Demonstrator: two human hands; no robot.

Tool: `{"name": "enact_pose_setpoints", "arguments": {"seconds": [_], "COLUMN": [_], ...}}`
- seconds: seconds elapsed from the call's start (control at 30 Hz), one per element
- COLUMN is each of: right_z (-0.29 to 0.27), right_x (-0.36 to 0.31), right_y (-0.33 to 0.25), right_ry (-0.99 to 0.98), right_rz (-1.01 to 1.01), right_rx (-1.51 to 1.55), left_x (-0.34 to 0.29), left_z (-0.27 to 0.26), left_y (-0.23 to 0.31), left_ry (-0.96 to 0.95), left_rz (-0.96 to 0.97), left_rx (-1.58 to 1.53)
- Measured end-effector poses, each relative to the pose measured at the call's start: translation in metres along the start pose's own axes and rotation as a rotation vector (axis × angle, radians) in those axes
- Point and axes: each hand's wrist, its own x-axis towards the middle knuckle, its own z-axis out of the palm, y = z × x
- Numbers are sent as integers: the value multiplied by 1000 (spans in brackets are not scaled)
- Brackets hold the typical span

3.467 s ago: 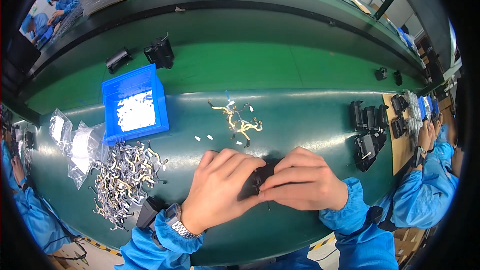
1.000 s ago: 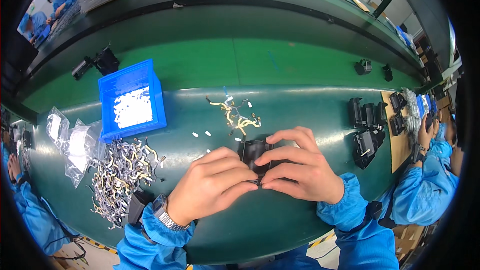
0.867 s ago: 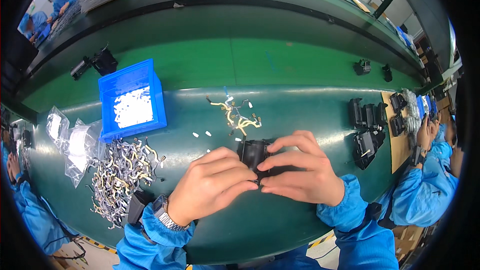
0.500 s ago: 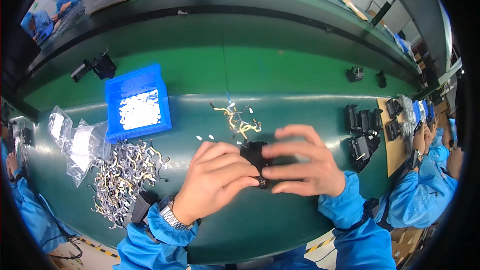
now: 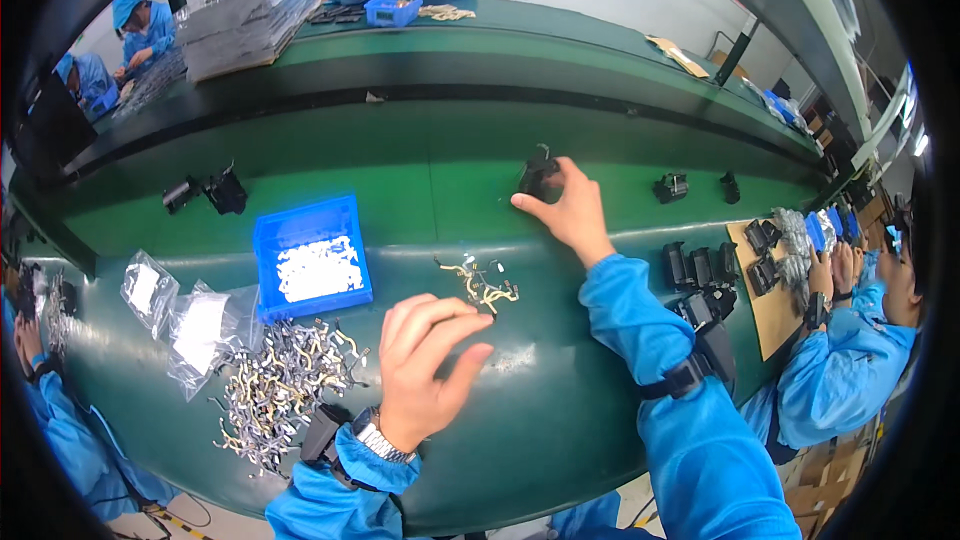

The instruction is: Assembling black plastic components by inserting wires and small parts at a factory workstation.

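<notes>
Out on the far green belt, right hand [image 5: 572, 215] is clamped on a small black plastic part [image 5: 534, 176]; looks light, stiff, best pinched by its sides. Left hand [image 5: 425, 365] hovers empty, fingers loosely apart, over the worktop [image 5: 540, 410].
</notes>
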Motion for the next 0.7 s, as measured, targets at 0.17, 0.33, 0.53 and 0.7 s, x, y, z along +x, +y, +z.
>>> {"name": "enact_pose_setpoints", "arguments": {"seconds": [0.17, 0.33, 0.53, 0.7], "right_z": [8, -29, -210, -230], "right_x": [-7, -49, -67, -61], "right_y": [-8, -38, -10, 19], "right_ry": [20, 94, -312, -545], "right_rz": [111, -146, -69, -9], "right_rx": [-379, -315, -700, -701], "left_x": [0, -7, 2, -5], "left_z": [6, -6, 7, 2], "left_y": [4, -1, 3, -3], "left_ry": [-83, -77, -125, -144], "left_rz": [-31, -67, -28, -35], "left_rx": [21, 48, 5, 11]}}
